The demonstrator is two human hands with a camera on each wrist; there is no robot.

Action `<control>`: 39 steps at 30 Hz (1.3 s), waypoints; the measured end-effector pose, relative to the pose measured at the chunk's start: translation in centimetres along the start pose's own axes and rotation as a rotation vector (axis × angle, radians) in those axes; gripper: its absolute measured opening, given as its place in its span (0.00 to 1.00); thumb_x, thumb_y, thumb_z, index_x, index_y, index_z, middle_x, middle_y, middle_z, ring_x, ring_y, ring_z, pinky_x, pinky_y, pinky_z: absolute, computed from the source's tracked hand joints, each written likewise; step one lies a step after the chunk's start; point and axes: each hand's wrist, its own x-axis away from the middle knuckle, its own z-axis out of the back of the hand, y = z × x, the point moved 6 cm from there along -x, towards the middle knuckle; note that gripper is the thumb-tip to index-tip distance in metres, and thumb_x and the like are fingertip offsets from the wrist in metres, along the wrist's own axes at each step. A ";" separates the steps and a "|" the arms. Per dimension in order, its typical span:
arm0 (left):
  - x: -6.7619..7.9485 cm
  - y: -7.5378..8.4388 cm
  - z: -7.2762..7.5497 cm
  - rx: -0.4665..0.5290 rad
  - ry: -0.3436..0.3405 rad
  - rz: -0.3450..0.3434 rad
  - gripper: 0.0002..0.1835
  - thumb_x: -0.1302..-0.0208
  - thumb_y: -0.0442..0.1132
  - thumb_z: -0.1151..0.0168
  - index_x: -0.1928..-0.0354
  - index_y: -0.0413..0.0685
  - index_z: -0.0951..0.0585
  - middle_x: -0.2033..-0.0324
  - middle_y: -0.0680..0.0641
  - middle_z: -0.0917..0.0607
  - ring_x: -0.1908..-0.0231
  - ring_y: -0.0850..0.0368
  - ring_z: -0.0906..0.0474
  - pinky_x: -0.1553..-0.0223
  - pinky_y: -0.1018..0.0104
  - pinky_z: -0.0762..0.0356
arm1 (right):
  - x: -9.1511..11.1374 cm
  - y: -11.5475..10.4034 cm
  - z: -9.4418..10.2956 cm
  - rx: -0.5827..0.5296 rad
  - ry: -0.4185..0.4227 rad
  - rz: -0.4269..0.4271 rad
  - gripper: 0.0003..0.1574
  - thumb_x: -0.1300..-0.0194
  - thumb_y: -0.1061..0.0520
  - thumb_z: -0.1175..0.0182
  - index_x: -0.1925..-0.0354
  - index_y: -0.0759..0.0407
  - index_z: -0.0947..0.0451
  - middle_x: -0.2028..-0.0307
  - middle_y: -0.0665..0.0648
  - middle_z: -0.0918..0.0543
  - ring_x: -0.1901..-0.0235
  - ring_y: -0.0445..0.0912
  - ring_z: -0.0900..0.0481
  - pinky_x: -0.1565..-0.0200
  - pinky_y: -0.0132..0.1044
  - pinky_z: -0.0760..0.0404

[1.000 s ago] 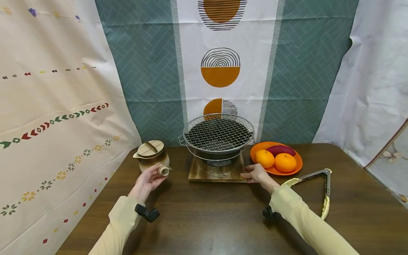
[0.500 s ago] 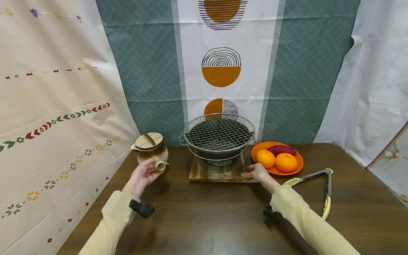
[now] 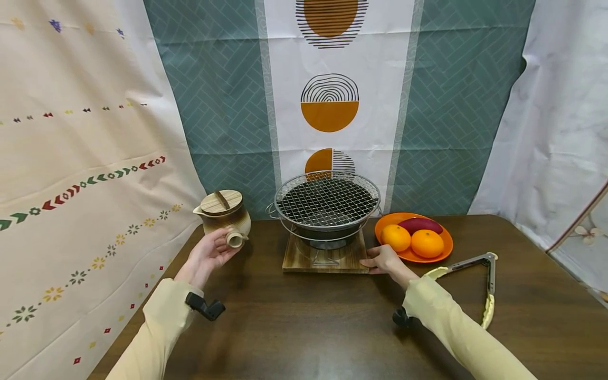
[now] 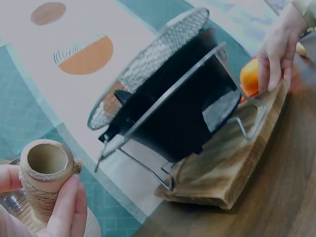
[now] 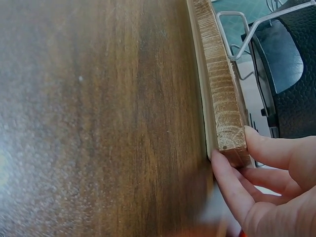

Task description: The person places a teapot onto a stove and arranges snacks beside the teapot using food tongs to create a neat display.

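A brown-and-cream side-handled teapot (image 3: 240, 219) with a flat wooden lid (image 3: 216, 202) stands at the table's back left, spout pointing left. My left hand (image 3: 209, 256) grips its hollow, twine-wrapped handle (image 4: 42, 185); whether the pot's base touches the table is hidden. With thumb above and fingers below, my right hand (image 3: 386, 261) pinches the front right corner of a square wooden board (image 5: 224, 94). On that board rests a round black tabletop grill (image 4: 173, 113) with a wire mesh grate (image 3: 328, 203) and thin wire legs.
Just right of the board, an orange plate (image 3: 409, 257) bears two oranges (image 3: 427, 243) and a purple, eggplant-like item (image 3: 420, 224). Spread metal tongs (image 3: 491, 274) with pale yellow tips lie beyond my right forearm. Fabric hangings (image 3: 228, 105) rise behind the brown table (image 3: 304, 316).
My left hand has carried the teapot leftward and back, toward the table's far left corner. The right hand stays at the board's corner, and the board and grill have kept their place.
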 end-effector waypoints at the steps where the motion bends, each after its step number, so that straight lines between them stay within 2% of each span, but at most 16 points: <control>1: 0.1 0.1 -0.2 0.009 -0.003 0.006 0.14 0.35 0.33 0.51 0.75 0.35 0.21 0.75 0.41 0.19 0.70 0.51 0.22 0.62 0.60 0.24 | 0.0 0.0 0.0 0.000 -0.001 -0.002 0.28 0.44 0.69 0.39 0.48 0.81 0.34 0.56 0.73 0.26 0.67 0.52 0.22 0.66 0.43 0.22; 8: 0.6 1.3 -1.5 0.014 0.016 0.006 0.11 0.36 0.31 0.50 0.75 0.32 0.24 0.75 0.39 0.21 0.71 0.50 0.22 0.61 0.60 0.24 | -0.1 0.1 0.1 0.007 0.011 -0.015 0.28 0.45 0.69 0.38 0.48 0.81 0.34 0.55 0.73 0.27 0.65 0.53 0.22 0.66 0.43 0.22; 13: 1.0 2.1 -2.4 0.008 0.001 0.001 0.12 0.36 0.31 0.51 0.76 0.32 0.24 0.76 0.40 0.21 0.72 0.50 0.22 0.61 0.59 0.24 | 0.0 0.1 0.0 0.007 -0.002 -0.008 0.28 0.44 0.69 0.39 0.48 0.82 0.35 0.52 0.75 0.29 0.63 0.56 0.22 0.65 0.43 0.22; 19: 1.0 3.2 -3.3 -0.006 -0.038 -0.009 0.12 0.36 0.32 0.50 0.74 0.31 0.24 0.76 0.39 0.21 0.72 0.49 0.22 0.62 0.60 0.24 | 0.1 -0.1 0.0 0.007 -0.006 0.037 0.28 0.43 0.69 0.40 0.48 0.83 0.36 0.52 0.76 0.30 0.65 0.55 0.22 0.65 0.44 0.22; 24: 1.1 4.1 -4.5 -0.003 -0.045 -0.019 0.10 0.37 0.31 0.49 0.74 0.31 0.24 0.75 0.39 0.22 0.72 0.49 0.22 0.62 0.60 0.24 | 0.2 -0.1 0.0 -0.017 -0.015 0.021 0.29 0.43 0.69 0.40 0.47 0.83 0.37 0.49 0.77 0.32 0.63 0.56 0.23 0.63 0.44 0.23; 32: 1.3 4.9 -6.5 0.013 -0.029 -0.011 0.06 0.38 0.31 0.47 0.67 0.32 0.30 0.71 0.37 0.25 0.70 0.46 0.22 0.61 0.60 0.25 | -0.1 0.0 0.1 -0.001 -0.006 -0.004 0.29 0.44 0.69 0.39 0.47 0.82 0.36 0.50 0.76 0.31 0.62 0.57 0.23 0.64 0.44 0.22; 39: 1.1 5.1 -7.6 0.034 -0.013 0.000 0.08 0.38 0.31 0.47 0.62 0.33 0.32 0.70 0.37 0.25 0.69 0.45 0.22 0.59 0.59 0.25 | -0.2 0.1 0.1 -0.010 0.003 -0.021 0.28 0.44 0.69 0.39 0.47 0.82 0.36 0.51 0.75 0.29 0.62 0.57 0.23 0.65 0.43 0.22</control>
